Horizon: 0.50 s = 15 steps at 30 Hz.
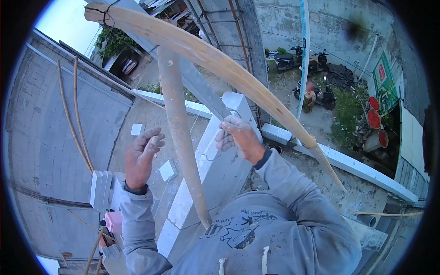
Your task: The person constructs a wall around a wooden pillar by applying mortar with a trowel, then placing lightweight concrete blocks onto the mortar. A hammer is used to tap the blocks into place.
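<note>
**As two hands work a thin string above a block wall**

Where the view looks straight down the person's own chest, a grey hooded sweatshirt (275,229) fills the bottom edge, its two sleeves reaching up to the hands. The left hand (143,158) is seen from the back, half closed, with the fingers bent and the thumb drawn against a fingertip; whether anything lies in that pinch cannot be told. The right hand (239,137) is curled tight, fingertips gathered on a thin string (206,157); the string shows only faintly, trailing down and to the left from that hand.

Between the two hands stands a wooden pole (181,137), nearly upright, close to the left hand's fingers but apart from them. Beneath the right hand and running on past it is a wall of white blocks (178,211), seen from above. Below the left wrist sits a stack of white blocks (101,188), with something pink (113,221) just beside it; a loose white piece (166,170) lies just right of that wrist, another (137,129) just above the fingers.

Above both hands a long curved timber (220,62) crosses the head of the pole and slopes down past the right hand; its upper end is bound with wire. Left of the left hand, thin canes (73,119) lean against a grey block surface.

Far beyond the right hand, on the ground, stand motorbikes (286,59) and a person (310,95); further right are red tubs (374,119) and a green sign (384,82).
</note>
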Available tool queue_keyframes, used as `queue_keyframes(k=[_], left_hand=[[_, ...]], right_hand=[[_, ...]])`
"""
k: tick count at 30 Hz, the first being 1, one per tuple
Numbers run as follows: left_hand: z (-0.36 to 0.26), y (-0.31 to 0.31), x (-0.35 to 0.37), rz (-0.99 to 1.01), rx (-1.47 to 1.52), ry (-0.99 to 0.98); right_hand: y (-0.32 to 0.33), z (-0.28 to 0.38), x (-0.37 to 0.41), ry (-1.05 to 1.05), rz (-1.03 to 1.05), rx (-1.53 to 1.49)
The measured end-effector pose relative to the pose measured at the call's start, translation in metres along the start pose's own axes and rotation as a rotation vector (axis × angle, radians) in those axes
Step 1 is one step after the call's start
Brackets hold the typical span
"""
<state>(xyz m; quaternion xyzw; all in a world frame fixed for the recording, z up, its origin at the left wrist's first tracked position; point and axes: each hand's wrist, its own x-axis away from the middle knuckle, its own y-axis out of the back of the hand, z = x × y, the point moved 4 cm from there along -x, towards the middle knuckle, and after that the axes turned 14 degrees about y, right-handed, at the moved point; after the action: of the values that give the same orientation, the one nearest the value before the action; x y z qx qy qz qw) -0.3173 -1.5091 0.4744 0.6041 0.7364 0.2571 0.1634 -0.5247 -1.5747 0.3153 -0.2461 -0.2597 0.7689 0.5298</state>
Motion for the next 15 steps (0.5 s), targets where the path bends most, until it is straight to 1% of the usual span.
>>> queue_keyframes(k=[2, 3, 5, 6, 7, 8, 9, 10, 11, 12, 13, 14, 15], left_hand=[[-0.006, -0.01, -0.006, 0.086, -0.08, -0.138], [-0.009, -0.013, -0.008, 0.086, -0.079, -0.134], [-0.012, -0.022, -0.011, 0.206, -0.228, -0.024], [-0.004, -0.023, -0.016, 0.217, -0.289, -0.038], [-0.002, -0.023, -0.019, 0.221, -0.291, -0.042], [-0.001, -0.027, -0.019, 0.28, -0.345, -0.073], [0.002, -0.032, -0.019, 0.345, -0.397, -0.105], [0.007, -0.03, -0.021, 0.351, -0.438, -0.186], [0.01, -0.032, -0.021, 0.393, -0.432, -0.205], [0.009, -0.032, -0.021, 0.388, -0.414, -0.206], [0.01, -0.034, -0.021, 0.382, -0.396, -0.205], [0.012, -0.037, -0.021, 0.422, -0.391, -0.223], [0.016, -0.037, -0.023, 0.413, -0.362, -0.168]], right_hand=[[0.003, 0.004, -0.002, -0.003, 0.018, 0.024], [0.002, 0.006, -0.003, -0.005, 0.036, 0.045], [-0.007, 0.011, -0.001, -0.014, 0.016, 0.023], [-0.012, 0.011, -0.002, -0.019, -0.006, 0.002], [-0.017, 0.01, -0.004, -0.016, -0.01, 0.002], [-0.022, 0.009, -0.005, 0.001, -0.024, -0.039], [-0.026, 0.007, -0.006, 0.019, -0.045, -0.076], [-0.028, 0.004, -0.007, 0.029, -0.073, -0.069], [-0.031, -0.001, -0.009, 0.027, -0.068, -0.155], [-0.033, -0.005, -0.009, 0.029, -0.07, -0.242], [-0.036, -0.006, -0.01, 0.007, -0.079, -0.286], [-0.042, -0.006, -0.012, -0.013, -0.078, -0.33], [-0.043, -0.006, -0.015, 0.004, -0.107, -0.321]])
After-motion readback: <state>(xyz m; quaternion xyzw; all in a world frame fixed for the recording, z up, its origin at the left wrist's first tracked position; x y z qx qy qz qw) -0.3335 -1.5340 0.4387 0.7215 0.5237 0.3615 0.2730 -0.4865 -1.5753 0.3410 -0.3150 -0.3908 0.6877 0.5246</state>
